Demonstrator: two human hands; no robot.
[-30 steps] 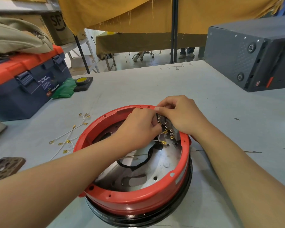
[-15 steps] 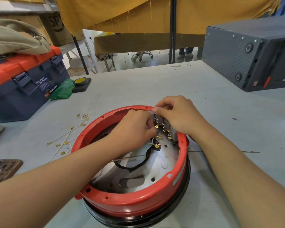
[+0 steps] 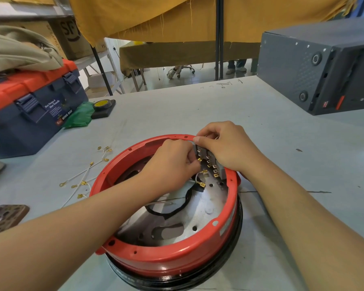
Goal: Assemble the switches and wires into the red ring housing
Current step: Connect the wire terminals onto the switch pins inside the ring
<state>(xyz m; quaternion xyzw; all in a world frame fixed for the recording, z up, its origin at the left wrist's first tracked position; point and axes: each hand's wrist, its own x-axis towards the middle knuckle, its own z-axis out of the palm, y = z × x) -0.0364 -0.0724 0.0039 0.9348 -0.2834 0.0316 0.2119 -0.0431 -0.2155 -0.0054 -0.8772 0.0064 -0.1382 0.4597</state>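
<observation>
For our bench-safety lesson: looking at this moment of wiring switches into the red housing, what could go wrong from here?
1. The left hand pinches a small brass terminal at the grey switch block, which the right hand steadies on the red ring housing rim; a slip could bend a tab.
2. Closely spaced tabs invite connecting the wrong one.
3. Loose white wires with brass terminals lie on the grey table beside the left forearm, which might sweep them away.

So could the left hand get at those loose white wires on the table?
Probably yes: the loose white wires lie bare on the table, left of the red ring housing, but the left hand is busy at the switches.
</observation>
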